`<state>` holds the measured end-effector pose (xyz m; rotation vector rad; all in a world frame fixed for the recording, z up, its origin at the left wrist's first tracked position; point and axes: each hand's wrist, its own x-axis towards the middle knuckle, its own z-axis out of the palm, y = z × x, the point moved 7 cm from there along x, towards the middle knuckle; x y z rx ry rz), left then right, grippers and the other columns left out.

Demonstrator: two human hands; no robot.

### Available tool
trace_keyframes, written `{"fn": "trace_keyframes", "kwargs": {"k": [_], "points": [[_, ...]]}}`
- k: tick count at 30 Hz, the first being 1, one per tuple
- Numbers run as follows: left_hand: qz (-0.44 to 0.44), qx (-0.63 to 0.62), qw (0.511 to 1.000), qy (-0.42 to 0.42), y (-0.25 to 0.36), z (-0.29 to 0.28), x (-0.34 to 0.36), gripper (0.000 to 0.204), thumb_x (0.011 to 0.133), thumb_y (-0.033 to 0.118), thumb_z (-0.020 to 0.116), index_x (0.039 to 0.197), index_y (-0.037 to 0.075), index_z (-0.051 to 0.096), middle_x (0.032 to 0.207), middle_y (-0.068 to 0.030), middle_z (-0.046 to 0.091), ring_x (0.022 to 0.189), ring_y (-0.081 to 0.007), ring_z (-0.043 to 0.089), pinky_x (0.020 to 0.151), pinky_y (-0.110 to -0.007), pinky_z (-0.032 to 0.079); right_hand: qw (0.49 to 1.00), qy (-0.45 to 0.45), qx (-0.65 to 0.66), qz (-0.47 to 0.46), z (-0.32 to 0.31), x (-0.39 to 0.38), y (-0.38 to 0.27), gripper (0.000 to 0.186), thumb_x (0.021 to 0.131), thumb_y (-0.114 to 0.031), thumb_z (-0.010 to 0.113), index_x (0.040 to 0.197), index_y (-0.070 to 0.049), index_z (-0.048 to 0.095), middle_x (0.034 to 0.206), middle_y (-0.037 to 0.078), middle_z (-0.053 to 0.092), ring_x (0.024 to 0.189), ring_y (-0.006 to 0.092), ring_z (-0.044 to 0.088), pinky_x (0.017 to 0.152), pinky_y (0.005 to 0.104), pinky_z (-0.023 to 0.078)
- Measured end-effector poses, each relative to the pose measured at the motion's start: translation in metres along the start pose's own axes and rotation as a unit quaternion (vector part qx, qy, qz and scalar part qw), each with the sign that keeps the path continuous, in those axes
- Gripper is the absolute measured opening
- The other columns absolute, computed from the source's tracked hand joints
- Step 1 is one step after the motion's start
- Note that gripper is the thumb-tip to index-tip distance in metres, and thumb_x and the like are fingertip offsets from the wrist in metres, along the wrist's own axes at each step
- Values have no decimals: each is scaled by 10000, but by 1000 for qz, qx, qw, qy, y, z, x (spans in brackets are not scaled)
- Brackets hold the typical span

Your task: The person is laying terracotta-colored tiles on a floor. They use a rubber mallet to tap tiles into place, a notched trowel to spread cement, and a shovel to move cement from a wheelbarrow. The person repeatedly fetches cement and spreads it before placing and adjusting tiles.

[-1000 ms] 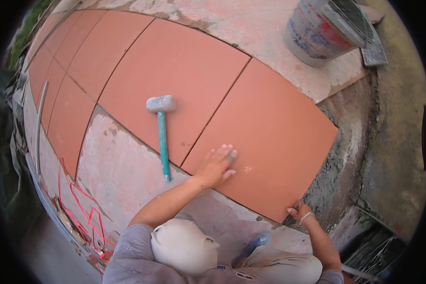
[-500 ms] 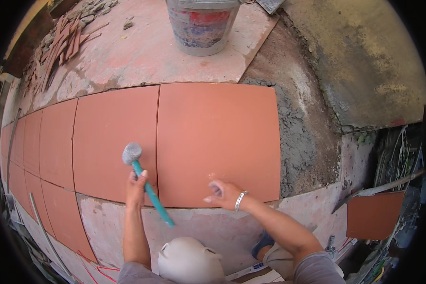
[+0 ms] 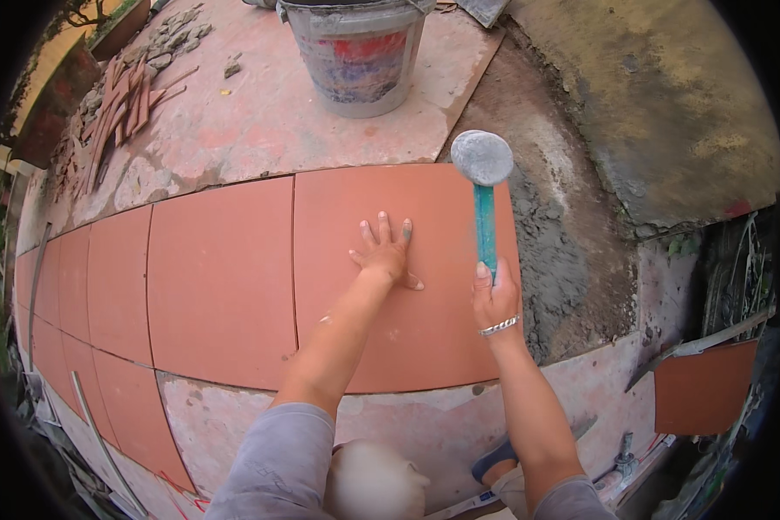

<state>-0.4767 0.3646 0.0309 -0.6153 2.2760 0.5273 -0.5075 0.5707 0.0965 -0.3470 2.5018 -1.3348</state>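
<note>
My left hand point(image 3: 385, 254) rests palm down on a large terracotta-coloured tile point(image 3: 347, 329), its fingers spread wide. In my right hand point(image 3: 496, 299), which wears a silver chain bracelet, is a rubber mallet point(image 3: 484, 159) with a grey head and a teal handle. The mallet's head is raised over the tile's far right corner. Grey wet mortar point(image 3: 550, 269) shows along the tile's right edge. To the left, a second large tile point(image 3: 221, 277) lies beside it with a thin dark joint between them.
A mortar-stained bucket point(image 3: 355, 65) stands beyond the tiles on old pinkish paving. Broken strips and rubble point(image 3: 126, 104) lie at the far left. A loose tile point(image 3: 704, 386) leans at the right near a long tool. A metal bar point(image 3: 104, 442) crosses the lower left tiles.
The mallet has passed from my left hand to my right and swung up to the right. My left hand has moved right and forward and now lies flat on the tile.
</note>
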Motion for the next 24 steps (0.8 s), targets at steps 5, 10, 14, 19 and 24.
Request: {"fn": "trace_keyframes", "kwargs": {"k": [5, 10, 14, 19, 24], "points": [[-3, 1, 1000, 10, 3, 0, 2, 1293, 649, 474, 869, 1574, 332, -23, 1628, -138, -167, 1475, -460, -118, 1100, -720, 214, 994, 13, -108, 1, 33, 29, 51, 445, 1007, -435, 463, 1003, 1, 550, 738, 176, 612, 707, 360, 626, 643, 440, 478], [-17, 11, 1000, -6, 6, 0, 7, 1278, 670, 462, 860, 1573, 335, -36, 1626, -142, -172, 1475, -460, -123, 1104, -709, 225, 993, -46, -43, 100, 24, 27, 80, 527, 996, -502, 432, 1033, -1, 590, 897, 243, 661, 885, 452, 634, 761, 500, 487], [-27, 26, 999, -14, 11, -6, 9, 1298, 657, 476, 865, 1573, 327, -43, 1625, -148, -172, 1473, -464, -123, 1106, -701, 232, 980, -53, -147, 123, 17, 32, 87, 540, 989, -518, 433, 1049, -7, 599, 908, 247, 670, 893, 439, 647, 763, 495, 491], [-30, 34, 999, -17, 10, -1, 14, 1316, 642, 491, 870, 1571, 328, -47, 1624, -151, -171, 1472, -466, -124, 1102, -705, 238, 993, -42, -35, 105, 9, 26, 93, 527, 993, -503, 433, 1046, 1, 577, 896, 292, 652, 881, 482, 628, 753, 534, 486], [-23, 33, 999, -17, 12, -3, 14, 1309, 645, 480, 871, 1577, 301, -31, 1628, -146, -161, 1471, -465, -132, 1098, -716, 227, 974, -79, -140, 162, 7, 44, 91, 547, 987, -529, 431, 1072, -12, 587, 906, 281, 658, 879, 466, 639, 766, 532, 490]]}}
